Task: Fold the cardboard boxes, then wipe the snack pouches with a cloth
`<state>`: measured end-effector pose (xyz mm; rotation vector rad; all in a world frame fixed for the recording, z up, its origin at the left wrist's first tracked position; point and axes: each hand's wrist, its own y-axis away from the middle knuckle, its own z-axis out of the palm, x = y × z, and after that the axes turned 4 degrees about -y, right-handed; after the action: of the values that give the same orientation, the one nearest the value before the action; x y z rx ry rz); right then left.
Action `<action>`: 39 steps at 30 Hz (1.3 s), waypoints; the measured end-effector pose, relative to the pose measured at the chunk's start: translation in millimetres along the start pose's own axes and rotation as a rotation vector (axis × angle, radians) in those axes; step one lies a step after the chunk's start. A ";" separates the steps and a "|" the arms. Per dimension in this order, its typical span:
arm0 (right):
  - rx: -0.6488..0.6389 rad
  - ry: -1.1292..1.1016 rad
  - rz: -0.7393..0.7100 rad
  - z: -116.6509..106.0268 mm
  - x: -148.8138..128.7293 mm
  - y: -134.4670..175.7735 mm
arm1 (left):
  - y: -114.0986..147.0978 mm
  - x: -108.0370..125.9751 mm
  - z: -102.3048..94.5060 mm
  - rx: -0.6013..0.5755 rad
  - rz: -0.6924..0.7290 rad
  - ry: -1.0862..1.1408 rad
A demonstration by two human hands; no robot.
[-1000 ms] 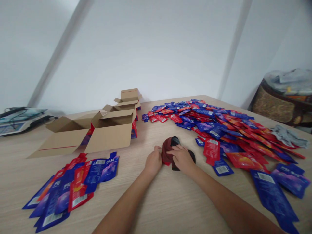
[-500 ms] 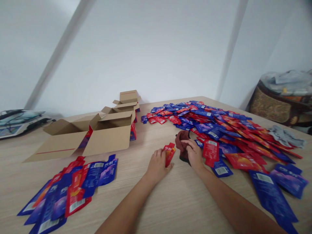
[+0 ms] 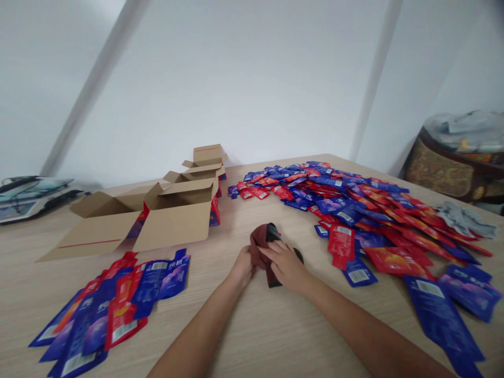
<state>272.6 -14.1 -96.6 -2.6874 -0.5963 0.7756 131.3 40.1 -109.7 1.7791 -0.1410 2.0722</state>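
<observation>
A brown cloth (image 3: 259, 248) with black parts is held on the pale tabletop (image 3: 236, 328), near the middle of the scene, between two hands; by the right hand (image 3: 290, 269) its folds are loosely gripped, with the fingers laid across the top, apparently so that the cloth is pressed down and controlled; the left hand (image 3: 241, 266) is set against the cloth's left side, its fingers hidden by the folds, so whether anything is gripped there cannot be told, though a steadying role is suggested; to the right, a large heap of red and blue pouches (image 3: 334, 195) is spread from near to far, seemingly within easy reach; at near left, a smaller overlapping batch of pouches (image 3: 94, 310) is laid well apart from the heap, as if separated on purpose; beyond it, open cardboard boxes (image 3: 175, 220) are lined up towards the far wall (image 3: 252, 79), flaps folded outwards, presumably so that their openings are left accessible
</observation>
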 end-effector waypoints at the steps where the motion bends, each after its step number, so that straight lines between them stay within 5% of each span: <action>1: -0.028 0.055 0.044 -0.6 2.3 -1.5 | 0.0 1.2 -0.7 -0.008 -0.024 -0.009; 4: -0.020 0.220 0.202 -5.9 18.5 -4.8 | -0.2 11.0 -6.3 -0.063 -0.115 -0.150; 7: 0.043 0.304 0.296 -9.5 34.2 -4.9 | 2.8 25.5 -14.4 -0.010 -0.135 -0.647; 11: 0.160 0.216 0.359 -7.9 45.8 -2.1 | 14.7 35.4 -15.2 0.199 0.347 -1.372; 13: 0.247 0.138 0.400 -6.8 51.4 -0.7 | 20.3 32.5 -9.6 0.091 0.555 -1.479; 16: 0.325 0.063 0.408 -5.5 59.2 0.6 | 22.9 23.5 -1.0 -0.202 0.659 -1.521; 19: 0.320 0.052 0.376 -4.0 62.5 1.0 | 20.5 19.5 0.1 -0.202 0.529 -1.639; 24: 0.320 0.081 0.390 -2.4 61.0 0.6 | 20.1 29.6 -15.6 0.235 0.153 -1.926; 28: 0.321 0.058 0.376 -3.1 61.3 -0.5 | 26.8 43.4 -43.4 0.299 -0.049 -2.008; 34: 0.368 -0.002 0.383 -1.3 62.7 -3.5 | 40.0 64.6 -85.8 0.299 -0.141 -2.136; 37: 0.427 -0.046 0.396 0.0 62.5 -5.1 | 34.7 62.6 -81.7 0.371 -0.057 -2.130; 39: 0.470 -0.076 0.403 -0.4 61.7 -5.9 | 23.0 53.3 -68.2 0.274 0.086 -2.054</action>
<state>318.6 19.3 -121.3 -2.3610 0.1199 0.9775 54.1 54.3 -66.6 3.1519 -0.4386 -0.4923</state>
